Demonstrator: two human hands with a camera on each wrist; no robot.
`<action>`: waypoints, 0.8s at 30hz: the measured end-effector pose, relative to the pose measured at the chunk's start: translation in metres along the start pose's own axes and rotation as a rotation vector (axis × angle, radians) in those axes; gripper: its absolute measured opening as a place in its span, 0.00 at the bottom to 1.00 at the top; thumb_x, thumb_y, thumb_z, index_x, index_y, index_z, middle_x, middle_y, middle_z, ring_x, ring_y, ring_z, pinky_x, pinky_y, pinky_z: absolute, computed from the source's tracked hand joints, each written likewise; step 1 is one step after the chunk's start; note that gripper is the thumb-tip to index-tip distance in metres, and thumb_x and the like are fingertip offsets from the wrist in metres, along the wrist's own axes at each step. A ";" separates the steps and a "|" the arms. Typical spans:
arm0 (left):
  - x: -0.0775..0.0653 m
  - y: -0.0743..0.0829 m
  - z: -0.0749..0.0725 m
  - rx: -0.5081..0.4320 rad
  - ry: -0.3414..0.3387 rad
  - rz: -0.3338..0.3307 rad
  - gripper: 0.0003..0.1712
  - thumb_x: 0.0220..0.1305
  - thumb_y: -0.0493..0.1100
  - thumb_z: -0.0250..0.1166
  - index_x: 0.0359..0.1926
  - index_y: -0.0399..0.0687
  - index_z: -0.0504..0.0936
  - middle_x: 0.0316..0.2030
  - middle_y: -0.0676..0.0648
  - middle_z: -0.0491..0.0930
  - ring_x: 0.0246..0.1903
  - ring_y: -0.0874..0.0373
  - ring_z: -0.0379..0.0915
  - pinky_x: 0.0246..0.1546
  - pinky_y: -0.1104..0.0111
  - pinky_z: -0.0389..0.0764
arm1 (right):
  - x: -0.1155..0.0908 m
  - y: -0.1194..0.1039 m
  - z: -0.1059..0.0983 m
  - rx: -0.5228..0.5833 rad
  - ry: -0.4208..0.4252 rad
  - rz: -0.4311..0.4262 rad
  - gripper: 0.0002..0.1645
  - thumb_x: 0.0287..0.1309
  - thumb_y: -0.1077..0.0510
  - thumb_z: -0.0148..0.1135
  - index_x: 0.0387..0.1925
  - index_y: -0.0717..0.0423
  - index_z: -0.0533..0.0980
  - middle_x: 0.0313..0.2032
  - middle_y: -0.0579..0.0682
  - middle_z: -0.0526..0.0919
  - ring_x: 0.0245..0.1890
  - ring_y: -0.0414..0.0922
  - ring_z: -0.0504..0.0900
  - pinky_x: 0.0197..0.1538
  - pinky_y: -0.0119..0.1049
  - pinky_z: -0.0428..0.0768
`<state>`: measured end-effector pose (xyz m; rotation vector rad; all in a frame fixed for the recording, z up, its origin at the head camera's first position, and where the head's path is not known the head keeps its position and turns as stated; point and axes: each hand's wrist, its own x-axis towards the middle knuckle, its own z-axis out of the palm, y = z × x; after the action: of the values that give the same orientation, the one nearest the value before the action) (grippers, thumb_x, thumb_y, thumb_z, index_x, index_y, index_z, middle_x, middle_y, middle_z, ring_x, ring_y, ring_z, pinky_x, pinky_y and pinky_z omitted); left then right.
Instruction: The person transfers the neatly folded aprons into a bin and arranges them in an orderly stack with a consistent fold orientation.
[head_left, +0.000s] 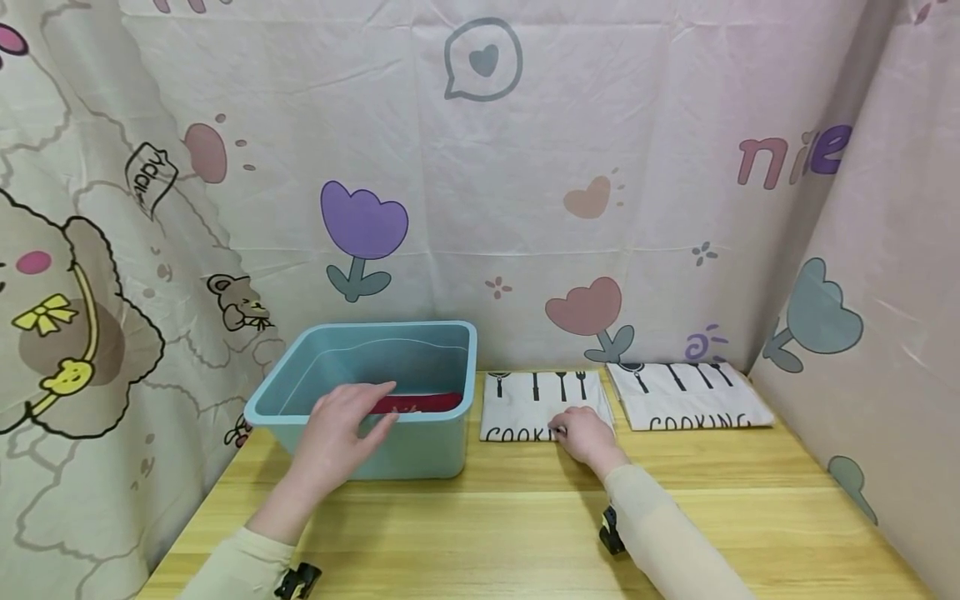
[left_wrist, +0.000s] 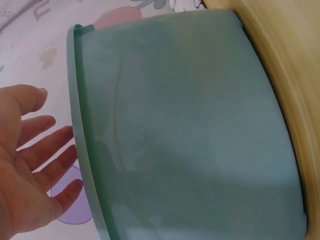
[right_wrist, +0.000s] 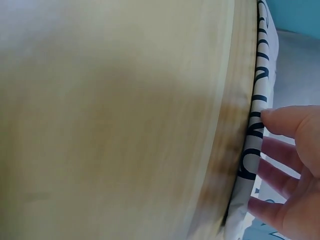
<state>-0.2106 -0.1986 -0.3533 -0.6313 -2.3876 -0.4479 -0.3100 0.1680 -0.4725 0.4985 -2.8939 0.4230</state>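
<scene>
My left hand hovers at the near rim of a blue-green plastic bin, fingers spread and holding nothing. Inside the bin lies a red item with small pale marks, partly hidden by the near wall. In the left wrist view the fingertips come right at the rim of the bin. My right hand touches the front edge of a folded white cloth printed with dark utensils and lettering. In the right wrist view the thumb and fingertips meet the cloth's lettered fold, which lies flat.
A second folded white cloth, with the same utensil print and the word COOKING, lies to the right. Everything stands on a wooden table. Behind and at both sides hangs a patterned curtain.
</scene>
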 end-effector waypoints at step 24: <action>0.009 0.031 0.021 -0.217 0.124 0.100 0.28 0.53 0.38 0.76 0.56 0.41 0.81 0.50 0.44 0.83 0.50 0.47 0.77 0.48 0.51 0.80 | -0.035 -0.002 -0.009 -0.021 0.004 -0.072 0.09 0.53 0.61 0.72 0.38 0.49 0.86 0.37 0.49 0.82 0.42 0.54 0.80 0.47 0.51 0.80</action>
<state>-0.2104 -0.1607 -0.3590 -0.7914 -2.1966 -0.6890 -0.2753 0.1792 -0.4706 0.5962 -2.8626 0.3818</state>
